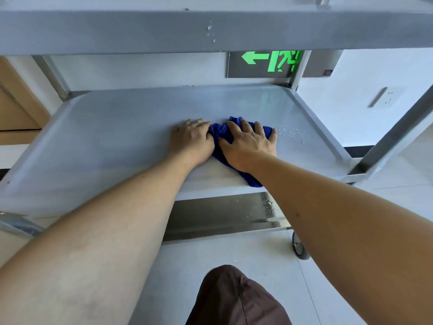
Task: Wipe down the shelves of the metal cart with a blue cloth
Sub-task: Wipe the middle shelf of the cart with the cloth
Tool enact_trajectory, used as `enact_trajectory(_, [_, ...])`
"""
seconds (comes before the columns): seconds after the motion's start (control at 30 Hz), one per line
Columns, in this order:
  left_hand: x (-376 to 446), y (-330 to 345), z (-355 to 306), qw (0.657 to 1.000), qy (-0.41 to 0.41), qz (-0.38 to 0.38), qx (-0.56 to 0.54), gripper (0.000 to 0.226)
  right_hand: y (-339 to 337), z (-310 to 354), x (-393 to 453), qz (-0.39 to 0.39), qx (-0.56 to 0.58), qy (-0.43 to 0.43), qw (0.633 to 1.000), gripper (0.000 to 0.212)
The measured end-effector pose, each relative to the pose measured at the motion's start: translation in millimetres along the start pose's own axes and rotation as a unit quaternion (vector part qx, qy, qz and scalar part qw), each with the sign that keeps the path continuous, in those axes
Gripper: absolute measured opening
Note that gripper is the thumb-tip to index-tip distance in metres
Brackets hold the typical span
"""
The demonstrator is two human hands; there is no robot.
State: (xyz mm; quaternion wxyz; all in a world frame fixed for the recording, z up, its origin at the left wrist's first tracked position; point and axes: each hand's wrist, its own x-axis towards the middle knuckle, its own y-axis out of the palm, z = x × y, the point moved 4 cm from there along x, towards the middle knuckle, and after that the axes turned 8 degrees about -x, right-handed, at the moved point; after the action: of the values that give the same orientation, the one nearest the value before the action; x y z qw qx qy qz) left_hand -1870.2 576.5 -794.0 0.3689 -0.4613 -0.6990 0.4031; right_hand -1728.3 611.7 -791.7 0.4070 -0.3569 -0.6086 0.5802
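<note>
Mid-wipe on the middle shelf (117, 141): right hand (248, 146) presses flat on the cloth (219, 134), left hand (192, 141) flat just beside it; next, sweep right over the droplets (291, 133)

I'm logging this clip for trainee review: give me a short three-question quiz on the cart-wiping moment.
1. True or false: the right hand lies flat on the blue cloth.
2. Where are water drops on the middle shelf? A) left of the left hand B) right of the cloth C) none
3. Fill in: behind the cart glows a green ____ sign.

Key: 1 true; 2 B, the drops lie right of the cloth; 3 exit.
</note>
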Motion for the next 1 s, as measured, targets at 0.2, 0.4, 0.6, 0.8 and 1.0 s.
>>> enact_trajectory(0.2, [-5,0,-3,0.999,0.020,-0.032,0.023,0.042,9,2,56,-0.019,-0.014,0.007,1.000,0.059])
enact_trajectory(0.4, [-2,4,2,0.999,0.020,-0.032,0.014,0.049,11,9,121,-0.005,-0.017,0.024,1.000,0.061])
enact_trajectory(0.6, [2,6,3,0.999,0.022,-0.039,0.029,0.040,10,6,172,-0.003,-0.012,0.032,0.999,0.062])
enact_trajectory(0.8, [3,4,2,0.998,0.013,-0.046,0.031,0.029,13,4,180,-0.005,-0.013,0.028,0.999,0.064])
enact_trajectory(1.0, [0,-2,-2,0.998,0.020,-0.046,0.027,0.033,12,-2,147,-0.011,-0.018,0.028,0.999,0.062])
